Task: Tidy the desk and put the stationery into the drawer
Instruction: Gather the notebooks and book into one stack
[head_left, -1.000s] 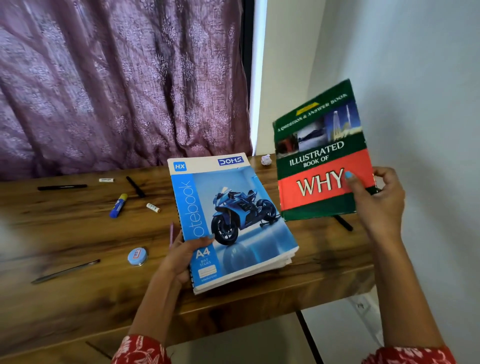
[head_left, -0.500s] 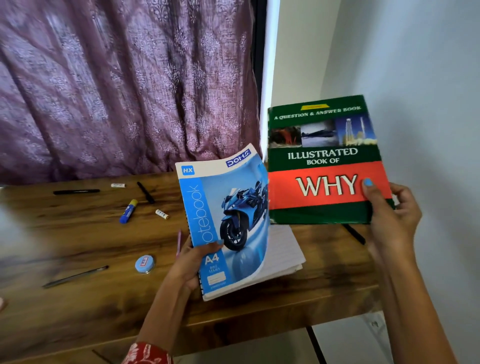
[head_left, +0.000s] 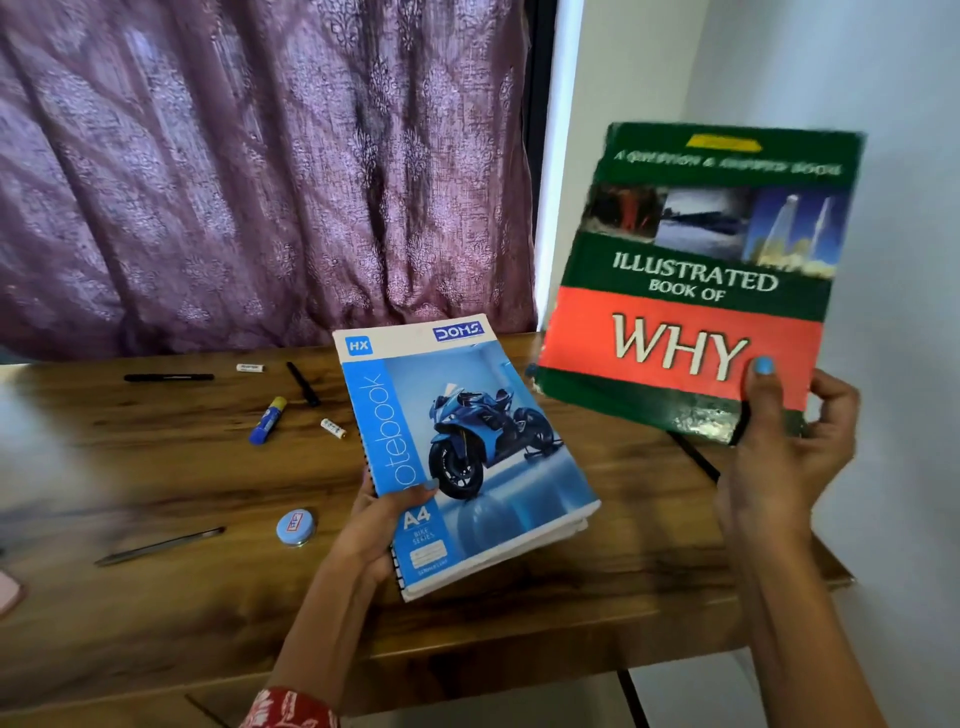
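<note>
Closed again after fanning open half a second earlier, the notebook (head_left: 462, 457) now lies shut, its far end on the desk (head_left: 171, 613) and its near spiral corner lifted in the left hand (head_left: 382, 525), thumb pressed on the cover and fingers curled beneath. That grasp at the bound edge looks chosen to keep the loose pages together as the notebook is gathered up. The left forearm reaches in from the near edge, a red patterned sleeve (head_left: 291, 709) at the wrist. To the right, the right hand (head_left: 789, 436) grips the lower right corner of the book (head_left: 706, 280), thumb on the front cover and fingers behind, holding it nearly upright and clear of the desk, higher and closer to the camera than before; probably it is being kept out of the way for stacking. The right forearm rises steeply from the near right. Farther left, small stationery lies scattered: a round tin (head_left: 295, 526), a glue stick (head_left: 267, 420), pens (head_left: 169, 377), all awaiting the drawer, which is not in view. A curtain (head_left: 249, 166) hangs behind.
</note>
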